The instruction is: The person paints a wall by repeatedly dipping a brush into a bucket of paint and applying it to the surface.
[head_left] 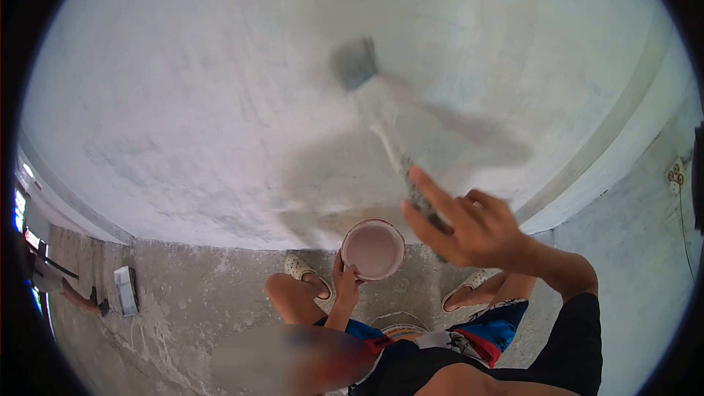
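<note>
While the right hand (469,224) swept a long-handled, paint-spattered brush (381,114) across the pale plastered wall (183,88), the left hand (346,279) held a small round pot of pinkish paint (373,249) below it.

Right-hand fingers were closed around the brush's lower handle, index finger stretched along it, and the dark bristle head sat high on the wall, blurred by motion. Left-hand fingers were clamped on the pot's near rim, keeping it roughly level above the bare concrete floor (191,301), between the person's two pale clogs (301,268). To do this stroke well, I judged that the bristles should lie flat to the wall with steady pressure, strokes overlapping, and the pot should stay level and close under the brush to catch drips. A white block (126,290) lay well apart at left, near another person's leg.
</note>
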`<state>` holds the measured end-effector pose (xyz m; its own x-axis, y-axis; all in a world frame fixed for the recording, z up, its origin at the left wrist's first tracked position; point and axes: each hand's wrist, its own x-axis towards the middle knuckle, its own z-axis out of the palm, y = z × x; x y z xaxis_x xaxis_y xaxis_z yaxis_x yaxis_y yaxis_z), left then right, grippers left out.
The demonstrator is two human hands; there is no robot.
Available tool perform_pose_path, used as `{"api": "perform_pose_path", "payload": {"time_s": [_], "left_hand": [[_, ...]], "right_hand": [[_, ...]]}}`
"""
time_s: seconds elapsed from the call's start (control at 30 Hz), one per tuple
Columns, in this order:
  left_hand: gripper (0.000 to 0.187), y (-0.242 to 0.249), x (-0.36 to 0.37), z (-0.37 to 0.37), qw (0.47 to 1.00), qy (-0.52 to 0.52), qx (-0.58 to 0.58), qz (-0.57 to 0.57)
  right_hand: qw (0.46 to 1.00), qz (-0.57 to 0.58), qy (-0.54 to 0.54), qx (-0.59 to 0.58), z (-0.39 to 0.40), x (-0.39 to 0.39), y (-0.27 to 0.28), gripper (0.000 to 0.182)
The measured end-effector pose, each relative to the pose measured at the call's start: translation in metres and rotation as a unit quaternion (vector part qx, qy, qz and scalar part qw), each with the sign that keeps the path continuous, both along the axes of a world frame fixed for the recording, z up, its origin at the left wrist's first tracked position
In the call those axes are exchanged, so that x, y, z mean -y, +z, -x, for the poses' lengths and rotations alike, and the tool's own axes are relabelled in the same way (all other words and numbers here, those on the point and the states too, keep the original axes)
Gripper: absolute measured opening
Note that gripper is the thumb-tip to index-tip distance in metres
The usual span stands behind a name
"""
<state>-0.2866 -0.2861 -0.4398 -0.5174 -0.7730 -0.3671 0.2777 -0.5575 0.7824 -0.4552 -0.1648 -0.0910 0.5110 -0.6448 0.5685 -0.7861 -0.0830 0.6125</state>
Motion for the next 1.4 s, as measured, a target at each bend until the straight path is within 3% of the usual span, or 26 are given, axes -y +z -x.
{"api": "perform_pose_path", "payload": {"time_s": [0.37,0.53,0.77,0.97,1.13,1.33,1.4], "left_hand": [[0.071,-0.007,0.001,0.001,1.0,0.001,0.003,0.01],[0.072,-0.009,0.002,0.0,1.0,0.001,-0.011,0.02],[0.074,0.0,0.0,0.001,1.0,-0.016,0.012,0.015],[0.074,-0.008,0.0,0.003,1.0,-0.01,-0.006,0.006],[0.072,-0.003,-0.001,0.003,1.0,-0.007,-0.002,0.012],[0.072,-0.01,0.0,-0.001,1.0,-0.005,0.005,0.007],[0.072,-0.014,0.0,-0.001,1.0,-0.001,0.0,0.008]], "right_hand": [[0.974,-0.192,0.017,0.119,-0.001,-0.012,-0.093,0.038],[0.939,-0.274,0.039,0.204,0.008,-0.025,-0.104,0.043],[0.924,-0.341,-0.024,0.169,0.017,-0.039,-0.073,0.034],[0.942,-0.286,-0.021,0.174,0.02,-0.028,-0.032,0.026],[0.971,-0.139,0.055,0.185,0.013,-0.015,0.007,0.03],[0.985,0.012,0.097,0.14,0.012,-0.011,0.001,0.028],[0.986,0.0,0.094,0.138,0.014,-0.009,-0.01,0.03]]}}
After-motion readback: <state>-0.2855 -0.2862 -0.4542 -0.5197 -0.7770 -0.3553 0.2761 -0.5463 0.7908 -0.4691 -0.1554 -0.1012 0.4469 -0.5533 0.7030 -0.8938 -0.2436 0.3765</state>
